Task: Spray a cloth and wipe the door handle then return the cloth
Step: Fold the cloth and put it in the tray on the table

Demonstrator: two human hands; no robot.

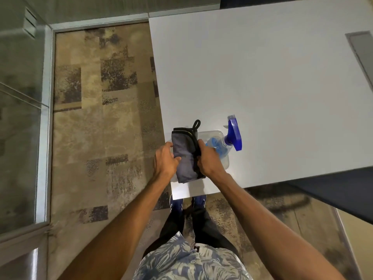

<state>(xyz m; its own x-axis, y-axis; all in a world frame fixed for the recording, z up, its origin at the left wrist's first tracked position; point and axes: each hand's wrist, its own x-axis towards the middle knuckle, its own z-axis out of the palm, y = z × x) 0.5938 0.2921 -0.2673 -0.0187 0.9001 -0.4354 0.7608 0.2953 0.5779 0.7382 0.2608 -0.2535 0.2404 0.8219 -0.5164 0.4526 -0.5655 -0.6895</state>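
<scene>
Both hands clamp the folded grey cloth [185,156], left hand [164,158] and right hand [210,158] on its long edges, with the spray bottle [224,146] just beyond the right hand.

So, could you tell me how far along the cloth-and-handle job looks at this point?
Done: nothing can be confirmed; no door handle is in view, and whether the cloth is wet can't be told. In hand: the left hand and right hand both grip the folded cloth at the table corner, beside the spray bottle, which neither holds. Left: either spraying and wiping, or just setting the cloth down.
</scene>
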